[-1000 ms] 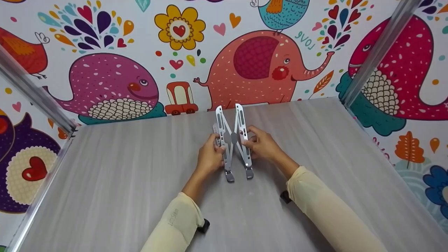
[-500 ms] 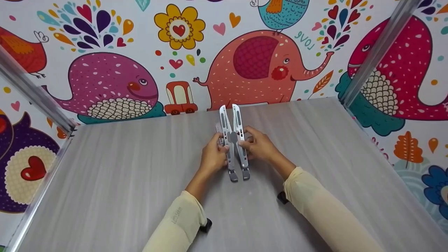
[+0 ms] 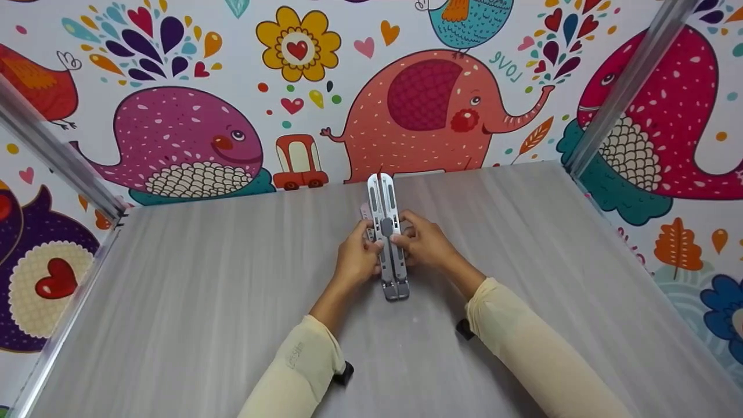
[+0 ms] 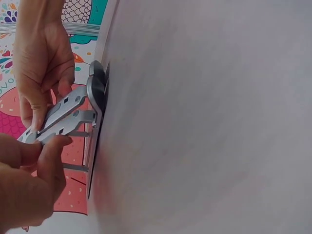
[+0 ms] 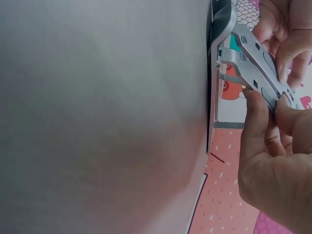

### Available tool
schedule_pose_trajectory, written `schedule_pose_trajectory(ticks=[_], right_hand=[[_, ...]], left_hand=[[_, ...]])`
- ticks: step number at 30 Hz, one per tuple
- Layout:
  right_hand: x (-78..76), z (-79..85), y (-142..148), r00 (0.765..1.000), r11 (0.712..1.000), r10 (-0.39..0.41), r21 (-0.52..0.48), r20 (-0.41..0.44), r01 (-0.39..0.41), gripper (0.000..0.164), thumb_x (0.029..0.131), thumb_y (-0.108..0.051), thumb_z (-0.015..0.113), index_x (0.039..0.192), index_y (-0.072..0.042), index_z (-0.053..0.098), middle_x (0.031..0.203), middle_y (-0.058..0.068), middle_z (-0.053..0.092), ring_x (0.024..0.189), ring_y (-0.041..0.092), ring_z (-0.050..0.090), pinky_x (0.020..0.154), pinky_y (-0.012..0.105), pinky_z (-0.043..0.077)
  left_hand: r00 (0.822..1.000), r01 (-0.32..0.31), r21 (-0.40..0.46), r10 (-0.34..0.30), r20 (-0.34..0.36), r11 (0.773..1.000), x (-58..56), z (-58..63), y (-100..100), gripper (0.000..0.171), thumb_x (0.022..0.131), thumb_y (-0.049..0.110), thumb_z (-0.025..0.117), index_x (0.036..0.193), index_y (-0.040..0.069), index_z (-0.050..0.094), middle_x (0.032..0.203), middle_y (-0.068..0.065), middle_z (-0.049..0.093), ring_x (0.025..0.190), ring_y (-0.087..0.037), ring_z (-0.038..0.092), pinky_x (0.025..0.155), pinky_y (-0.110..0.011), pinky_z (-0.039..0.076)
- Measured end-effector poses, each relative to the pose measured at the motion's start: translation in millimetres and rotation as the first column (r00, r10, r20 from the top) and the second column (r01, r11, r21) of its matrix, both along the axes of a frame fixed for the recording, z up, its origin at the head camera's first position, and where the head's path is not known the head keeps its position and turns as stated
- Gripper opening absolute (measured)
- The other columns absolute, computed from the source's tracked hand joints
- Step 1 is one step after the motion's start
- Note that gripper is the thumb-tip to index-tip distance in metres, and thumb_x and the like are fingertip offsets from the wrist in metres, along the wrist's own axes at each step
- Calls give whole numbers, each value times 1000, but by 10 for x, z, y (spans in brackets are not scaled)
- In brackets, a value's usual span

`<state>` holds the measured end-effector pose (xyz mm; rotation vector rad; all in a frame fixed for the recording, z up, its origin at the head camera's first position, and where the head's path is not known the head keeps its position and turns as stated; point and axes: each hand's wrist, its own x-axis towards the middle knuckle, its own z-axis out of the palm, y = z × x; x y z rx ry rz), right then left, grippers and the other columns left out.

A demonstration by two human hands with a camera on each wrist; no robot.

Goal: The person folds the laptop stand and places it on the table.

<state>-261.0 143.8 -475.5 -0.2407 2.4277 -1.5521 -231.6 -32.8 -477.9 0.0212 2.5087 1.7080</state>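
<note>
A silver folding laptop stand [image 3: 387, 227] stands on the table with its two slotted side rails drawn together, side by side. Its grey pivot disc sits between the rails. My left hand [image 3: 355, 255] pinches the left rail between thumb and fingers. On the other side, my right hand [image 3: 429, 244] grips the right rail near the pivot, thumb on top. The left wrist view shows the stand's grey padded feet [image 4: 96, 87] at the low end, and the upper rails rising at a slant from the base. In the right wrist view the thumbs press close together on the rails.
The grey wood-grain table [image 3: 220, 302] reaches back to a wall [image 3: 220, 35] printed with cartoon animals. Metal frame posts [image 3: 630, 87] stand at the back corners. Black wrist cameras [image 3: 343, 373] are strapped under the cream sleeves [image 3: 296, 366].
Both hands have moved toward each other, bringing the laptop stand's spread rails together. The crossed X shape has narrowed into two parallel bars.
</note>
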Motion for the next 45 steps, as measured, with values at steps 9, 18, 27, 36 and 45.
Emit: schedule_pose_trajectory(ticks=[9,18,27,36,45], right_hand=[[-22,-23,32,1000,1000,22,-14,4,-22,26,101,-17,64,125,-22,56,92,10,73,76,22,72,65,40,62],[-39,10,43,999,999,31,-7,39,-31,25,101,-17,64,123,-25,57,94,10,72,78,23,71,65,40,62],[-14,-6,43,999,1000,24,-12,27,-24,28,101,-18,64,127,-25,56,94,10,72,78,22,71,65,40,62],[5,-19,20,1000,999,31,-16,1,-31,31,100,-17,65,129,-23,56,91,11,72,76,21,71,64,40,62],[6,9,94,997,996,56,78,-53,-52,36,98,-21,68,133,-22,56,94,10,72,78,22,72,64,37,62]], left_hand=[[1000,3,22,-3,10,1000,-24,13,8,38,101,6,59,135,22,54,86,-8,63,65,-16,63,50,-23,50],[1000,-8,80,7,12,997,-30,34,4,35,98,2,63,130,17,60,80,-8,63,60,-21,64,47,-24,50],[1000,-6,50,7,-5,999,-15,4,22,38,100,6,61,135,20,58,84,-7,65,64,-18,64,50,-25,52],[994,-55,-75,48,-103,996,57,-3,53,44,101,8,62,143,17,55,84,-6,65,64,-13,61,52,-25,49],[973,-136,-185,96,-208,973,189,-16,154,39,99,9,64,136,2,55,90,-10,73,75,-17,66,65,-31,53]])
